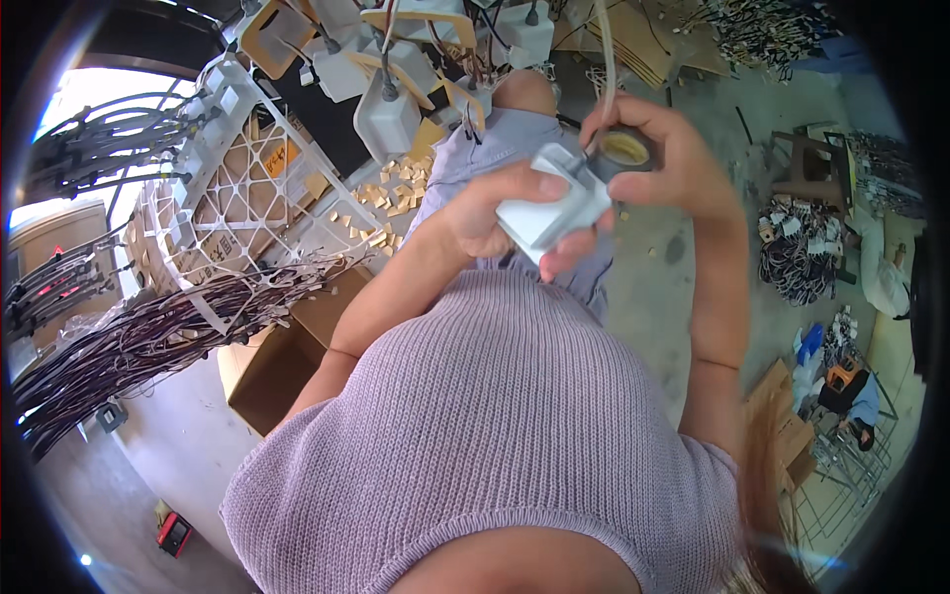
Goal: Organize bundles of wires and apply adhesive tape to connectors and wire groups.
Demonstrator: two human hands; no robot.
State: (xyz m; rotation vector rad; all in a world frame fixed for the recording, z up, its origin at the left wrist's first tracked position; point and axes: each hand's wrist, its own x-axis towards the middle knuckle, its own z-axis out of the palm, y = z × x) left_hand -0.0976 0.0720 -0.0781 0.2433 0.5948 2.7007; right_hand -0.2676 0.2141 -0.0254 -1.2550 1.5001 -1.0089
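My left hand grips a white plastic housing, thumb on top and fingers curled under it. The housing is tilted in front of my lap, and a pale cable runs upward from near it. At its right side, my right hand is closed on a roll of dark tape with a yellowish core. The right thumb lies at the housing's edge, and the forefinger bends around by the cable. The exact contact between tape and cable is hidden by the fingers.
Several white housings with cables hang ahead of me. On the left stand a white plastic lattice rack and bundles of dark wires above an open cardboard box. Small tan pieces litter the floor. Another person sits far right.
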